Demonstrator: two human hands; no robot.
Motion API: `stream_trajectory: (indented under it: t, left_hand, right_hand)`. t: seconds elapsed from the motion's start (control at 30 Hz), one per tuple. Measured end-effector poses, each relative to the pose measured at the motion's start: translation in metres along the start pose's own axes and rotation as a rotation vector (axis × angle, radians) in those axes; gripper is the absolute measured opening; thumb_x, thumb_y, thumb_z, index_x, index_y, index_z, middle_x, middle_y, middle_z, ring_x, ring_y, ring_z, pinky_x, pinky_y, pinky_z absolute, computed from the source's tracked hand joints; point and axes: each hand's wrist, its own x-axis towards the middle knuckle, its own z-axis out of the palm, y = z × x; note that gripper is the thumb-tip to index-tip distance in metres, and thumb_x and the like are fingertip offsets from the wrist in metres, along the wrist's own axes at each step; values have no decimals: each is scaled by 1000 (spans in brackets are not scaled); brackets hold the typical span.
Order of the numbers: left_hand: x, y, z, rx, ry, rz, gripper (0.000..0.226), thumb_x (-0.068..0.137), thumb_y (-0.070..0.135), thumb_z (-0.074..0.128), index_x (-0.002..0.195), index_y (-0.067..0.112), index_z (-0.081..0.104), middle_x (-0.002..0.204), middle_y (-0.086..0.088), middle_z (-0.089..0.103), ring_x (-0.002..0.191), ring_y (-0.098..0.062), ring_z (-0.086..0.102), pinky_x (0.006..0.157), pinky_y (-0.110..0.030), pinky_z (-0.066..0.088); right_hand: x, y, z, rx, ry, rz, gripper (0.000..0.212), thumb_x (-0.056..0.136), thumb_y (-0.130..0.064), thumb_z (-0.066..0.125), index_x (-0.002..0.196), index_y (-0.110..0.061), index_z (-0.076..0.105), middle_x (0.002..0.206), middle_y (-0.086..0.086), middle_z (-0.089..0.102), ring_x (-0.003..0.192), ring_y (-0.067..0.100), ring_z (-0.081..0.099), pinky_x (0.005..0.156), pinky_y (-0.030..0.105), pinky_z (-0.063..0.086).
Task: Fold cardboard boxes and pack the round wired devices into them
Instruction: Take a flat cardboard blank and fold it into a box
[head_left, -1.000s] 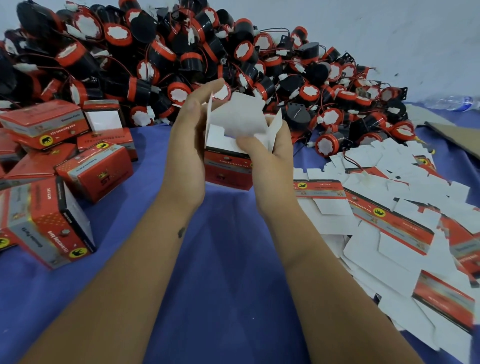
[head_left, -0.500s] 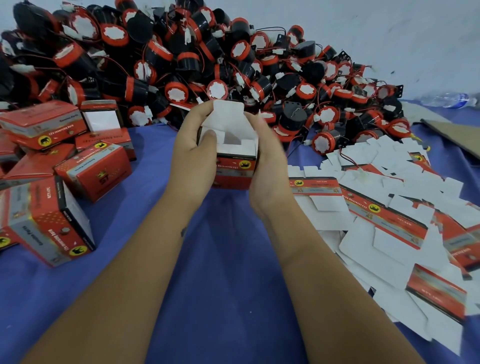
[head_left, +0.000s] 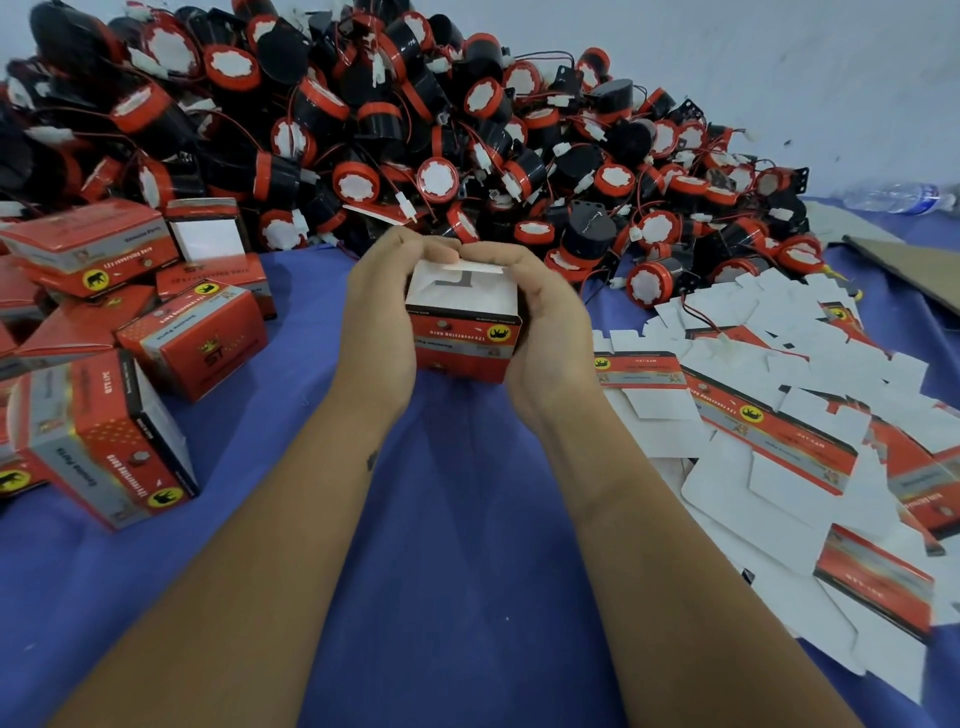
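- Both hands are wrapped around one small red cardboard box (head_left: 464, 332), held just above the blue cloth (head_left: 457, 545) at centre.
- The left hand (head_left: 379, 312) cups the box's left side, fingers curled over the top edge; the right hand (head_left: 545, 322) cups the right side, its fingers pressing down on the white top flaps.
- The flaps are folded inward but not flat, and a dark gap shows between them.
- The front panel faces the camera upside down: a yellow oval with a black elephant, and a line that looks like "12v reversing horn".
- On the left lie folded boxes (head_left: 192, 343) in a loose heap; one carries "ST" under a crown, another "Genuine Parts".
- On the right, flat box blanks (head_left: 769, 431) are spread white side up, with the same elephant badge.
- Behind, a pile of round wired devices (head_left: 415, 130), black with red rims, white faces and red leads.
- A plastic bottle (head_left: 893, 196) lies far right.
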Motion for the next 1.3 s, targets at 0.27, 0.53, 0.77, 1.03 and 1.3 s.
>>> stream_trajectory:
  t: [0.27, 0.53, 0.77, 1.03, 1.3]
  left_hand:
    - [3, -3, -1, -7, 23, -1, 30, 73, 0, 48, 91, 21, 60, 97, 3, 71, 89, -11, 65, 68, -25, 55]
    - [10, -7, -3, -22, 74, -263, 21, 94, 9, 55, 102, 22, 70, 101, -2, 73, 85, -14, 70, 64, -28, 56]
    - [7, -3, -6, -21, -75, -220, 22, 82, 19, 58, 100, 24, 70, 99, -1, 74, 87, -17, 70, 66, -32, 57]
    - [4, -5, -4, 134, -87, -109, 34, 81, -1, 62, 101, 27, 68, 100, 3, 71, 86, -8, 70, 65, -22, 55]
    - [3, -2, 0, 111, -5, 77, 35, 79, 6, 58, 106, 27, 65, 106, 8, 67, 103, -12, 65, 83, -27, 53]
  right_hand:
    - [4, -5, 0, -131, 66, -49, 40, 81, 7, 41, 101, -17, 66, 95, 6, 65, 80, 18, 62, 61, 31, 55]
    - [2, -5, 2, -246, 52, -103, 38, 75, 5, 48, 104, -16, 63, 99, 4, 66, 88, 16, 62, 64, 27, 53]
    - [3, -7, -3, -160, 45, -79, 39, 80, 9, 47, 107, -15, 62, 97, 3, 67, 86, 17, 65, 64, 30, 56]
    - [3, -3, -4, -331, 98, -176, 48, 77, 19, 44, 100, -20, 62, 96, 0, 66, 89, 14, 65, 68, 29, 56]
    - [7, 1, -5, -326, 200, -139, 25, 102, -19, 40, 99, -29, 63, 112, -1, 65, 106, 11, 59, 91, 29, 48]
